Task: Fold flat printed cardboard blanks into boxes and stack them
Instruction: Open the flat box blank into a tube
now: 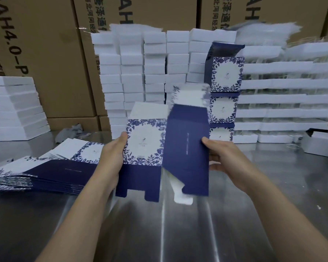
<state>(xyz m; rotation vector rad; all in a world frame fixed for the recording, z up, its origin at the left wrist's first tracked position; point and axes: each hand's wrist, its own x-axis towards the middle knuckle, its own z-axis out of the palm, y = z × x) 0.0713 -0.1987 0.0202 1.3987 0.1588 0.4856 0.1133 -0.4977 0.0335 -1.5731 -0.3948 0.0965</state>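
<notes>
The cardboard blank [186, 157] is held up above the table [159, 233] between the two hands and is partly opened. Its white panel with blue flower print faces the person, and its plain navy panel bends away along the fold beside it. The left hand [112, 154] grips the outer edge of the flowered panel, with the thumb lying on the printed face and the other fingers hidden behind the card. The right hand [222, 157] grips the outer edge of the navy panel, with the thumb pressed on the front and the fingers [216, 166] curled round behind it. Below the fingers of both hands the bottom flaps hang free, one showing its white inside. Above them the top flaps are blurred.

Just outward of the left hand's fingers, a pile of flat blanks [55, 173] lies fanned on the table. Beyond the right hand's fingers, further from the person, folded boxes [226, 74] stand one upon another in a column, and the top one has its navy lid flap up. Behind both hands rise columns of white blocks [136, 72]. White trays [273, 101] are stacked off to the right-hand side, and brown cartons [45, 53] with black lettering stand at the very back.
</notes>
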